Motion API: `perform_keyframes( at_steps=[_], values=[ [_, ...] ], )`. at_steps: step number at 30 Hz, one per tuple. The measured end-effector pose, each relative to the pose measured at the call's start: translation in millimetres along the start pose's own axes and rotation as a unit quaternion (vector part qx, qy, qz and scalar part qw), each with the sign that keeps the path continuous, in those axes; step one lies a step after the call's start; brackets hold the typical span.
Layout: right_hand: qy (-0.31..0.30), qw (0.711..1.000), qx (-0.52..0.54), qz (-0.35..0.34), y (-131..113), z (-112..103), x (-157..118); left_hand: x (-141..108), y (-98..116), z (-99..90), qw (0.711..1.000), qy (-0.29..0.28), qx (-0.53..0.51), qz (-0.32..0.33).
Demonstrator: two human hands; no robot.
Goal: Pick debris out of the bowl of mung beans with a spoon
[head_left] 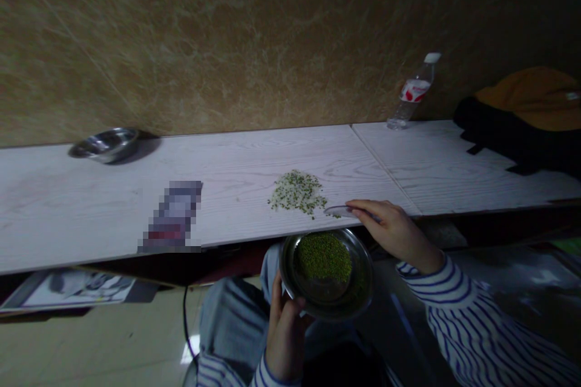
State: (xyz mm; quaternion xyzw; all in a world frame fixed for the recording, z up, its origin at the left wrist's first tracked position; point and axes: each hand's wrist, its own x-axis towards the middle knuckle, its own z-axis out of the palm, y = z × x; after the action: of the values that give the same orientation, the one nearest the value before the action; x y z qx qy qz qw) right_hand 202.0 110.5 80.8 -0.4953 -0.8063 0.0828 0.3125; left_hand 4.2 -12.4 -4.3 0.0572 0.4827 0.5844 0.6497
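Note:
My left hand [288,326] grips the rim of a metal bowl [361,296], held just below the table's front edge. Inside the bowl lie many small green beans [324,257], which look like mung beans. In my right hand [393,230] is a thin, pale, flat scraper-like piece [338,211], its exact kind unclear. Its tip rests on or close to the tabletop, beside a few green beans at the edge. Left of that tip, a loose pile of white grains mixed with green beans [297,191] is spread on the table.
A second metal bowl [106,145] sits at the back left. A blurred-out flat rectangular item [175,217] lies near the front edge. A plastic bottle [412,92] stands by the wall, left of an orange and black cloth item [531,103]. The white table [231,193] ends above my legs.

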Motion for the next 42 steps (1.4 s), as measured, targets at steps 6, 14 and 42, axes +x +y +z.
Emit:
perform_keyframes(
  at_steps=[6,14,42],
  values=[
    [0.002,1.000,-0.003,0.001,1,-1,-2,1,-1,-1.5,1.000,-0.009,-0.009,0.002],
    [-0.017,1.000,-0.001,-0.001,-11,1,-8,2,-1,-0.8,1.000,-0.025,-0.009,0.003],
    [-0.020,1.000,0.019,-0.007,-16,13,5,1,2,-1.6,0.999,-0.028,-0.015,-0.005]
  ],
)
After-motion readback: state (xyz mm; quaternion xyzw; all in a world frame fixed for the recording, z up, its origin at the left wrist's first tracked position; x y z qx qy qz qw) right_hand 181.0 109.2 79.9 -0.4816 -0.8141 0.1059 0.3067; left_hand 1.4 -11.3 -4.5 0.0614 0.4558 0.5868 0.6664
